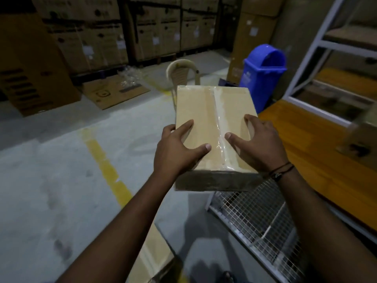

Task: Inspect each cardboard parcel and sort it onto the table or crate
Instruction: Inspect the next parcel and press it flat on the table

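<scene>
I hold a tan cardboard parcel in the air in front of me, its top seam covered with clear tape. My left hand grips its left near edge, thumb on top. My right hand grips the right near edge, thumb on the tape. The parcel hangs above the near end of a white wire-mesh crate. An orange wooden table lies to the right, with another blurred cardboard parcel on it. A further parcel sits low between my forearms.
A blue swing-lid bin and a beige plastic chair stand behind the parcel. White metal shelving rises at the right. Stacked large cartons line the back wall. A yellow line crosses the grey concrete floor at the left.
</scene>
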`<state>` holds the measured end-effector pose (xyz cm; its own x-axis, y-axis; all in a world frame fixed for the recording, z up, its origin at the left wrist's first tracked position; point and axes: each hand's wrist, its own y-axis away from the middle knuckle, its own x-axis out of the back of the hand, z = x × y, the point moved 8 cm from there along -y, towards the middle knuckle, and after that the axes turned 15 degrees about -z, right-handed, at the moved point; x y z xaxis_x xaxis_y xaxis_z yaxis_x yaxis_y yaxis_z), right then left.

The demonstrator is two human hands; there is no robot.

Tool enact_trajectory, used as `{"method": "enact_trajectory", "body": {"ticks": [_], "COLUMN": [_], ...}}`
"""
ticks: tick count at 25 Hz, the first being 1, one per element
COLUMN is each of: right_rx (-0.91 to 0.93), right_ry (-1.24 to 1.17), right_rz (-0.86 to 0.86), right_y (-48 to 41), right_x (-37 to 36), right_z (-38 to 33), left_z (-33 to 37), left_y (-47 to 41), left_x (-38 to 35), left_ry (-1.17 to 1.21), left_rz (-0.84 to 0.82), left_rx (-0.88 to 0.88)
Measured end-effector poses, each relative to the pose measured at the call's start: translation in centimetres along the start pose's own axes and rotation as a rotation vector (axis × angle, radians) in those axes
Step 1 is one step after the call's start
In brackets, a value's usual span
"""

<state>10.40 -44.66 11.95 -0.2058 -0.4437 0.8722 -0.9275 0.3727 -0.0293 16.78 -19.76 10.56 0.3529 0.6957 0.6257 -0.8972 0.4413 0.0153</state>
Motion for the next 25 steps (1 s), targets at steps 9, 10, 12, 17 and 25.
{"method": "enact_trajectory", "body": {"ticks": [9,10,12,17,25], "right_rx": [-0.267,-0.283,-0.308,-0.343,-0.223], "right_ry": [-0.007,-0.001,0.013,0.07,0.29], "right_rz": [-0.03,-0.046,-0.084,-0.146,-0.189], "right_y": [1.6,1.6,1.3,-0.5,-1.8], "right_x": [9.9,10.9,12.4,14.0,11.6], "right_z": [18.3,20.3,24.1,31.0,26.3], "left_z": [12.3,13.5,15.4,18.5,22.1], "left_y": [-5.6,-6.1,-6.9,-8.9,-15.5], "left_x": [-15.5,-17.4,-21.0,-26.9,-28.8], "left_ry": [-0.011,-0.018,-0.037,-0.037,-0.276], "left_rz": [-0.287,-0.325,-0.395,-0.477,-0.335], "left_rx": [-0.189,-0.198,-0.207,-0.219,-0.235]}}
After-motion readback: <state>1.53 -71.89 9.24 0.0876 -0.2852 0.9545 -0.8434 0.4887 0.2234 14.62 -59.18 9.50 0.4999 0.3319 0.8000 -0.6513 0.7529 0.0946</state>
